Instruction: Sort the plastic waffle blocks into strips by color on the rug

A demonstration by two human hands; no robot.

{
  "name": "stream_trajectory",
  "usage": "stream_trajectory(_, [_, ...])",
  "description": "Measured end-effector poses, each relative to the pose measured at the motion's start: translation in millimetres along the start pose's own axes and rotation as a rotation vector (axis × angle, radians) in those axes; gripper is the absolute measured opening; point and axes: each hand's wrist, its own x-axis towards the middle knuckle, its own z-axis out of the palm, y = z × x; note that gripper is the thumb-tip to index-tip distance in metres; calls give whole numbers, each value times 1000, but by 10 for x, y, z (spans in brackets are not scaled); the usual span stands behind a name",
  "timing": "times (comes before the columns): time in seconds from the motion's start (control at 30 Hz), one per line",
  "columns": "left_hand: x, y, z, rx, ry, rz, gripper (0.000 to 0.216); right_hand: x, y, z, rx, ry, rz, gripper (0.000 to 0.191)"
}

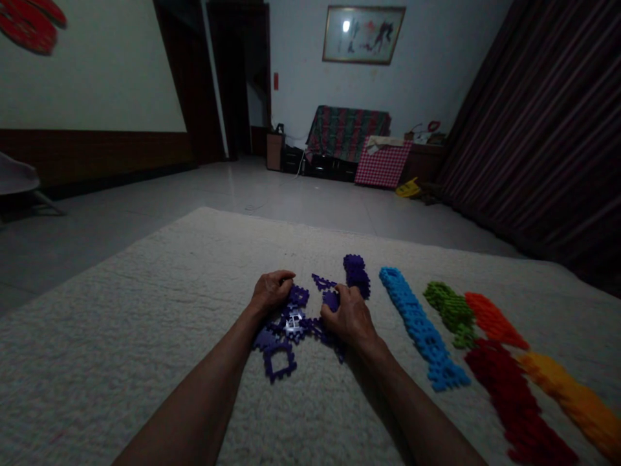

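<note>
Purple interlocking building tiles with toothed edges lie in a loose heap (294,323) on the pale rug between my hands. My left hand (272,291) is at the heap's far left, fingers curled closed at the edge of a purple tile (299,296). My right hand (354,316) pinches another purple tile (330,299) between thumb and fingers; part of it is hidden behind them. A square tile with an open middle (280,361) lies nearest me. Beyond my right hand are a triangular purple tile (323,281) and a purple row (356,275) of tiles placed close together.
To the right are rows of tiles by colour: blue (420,323), green (451,310), orange (495,318), dark red (519,401) and yellow-orange (572,395). The rug (145,310) covers the near area, with tiled floor (194,188) beyond. A dark curtain (543,142) hangs at right.
</note>
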Motion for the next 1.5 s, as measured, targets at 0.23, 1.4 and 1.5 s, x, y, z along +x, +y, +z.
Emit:
stream_trajectory(0.23, [19,-47,21,-22,1,-9,31,29,416,-13,122,400,-31,52])
stream_trajectory(1.4, [-4,162,40,-234,-159,11,33,-31,222,249,261,8,-525,47])
stream_trajectory(1.5, [-11,160,35,-336,-239,10,36,-10,180,213,207,-47,-507,50])
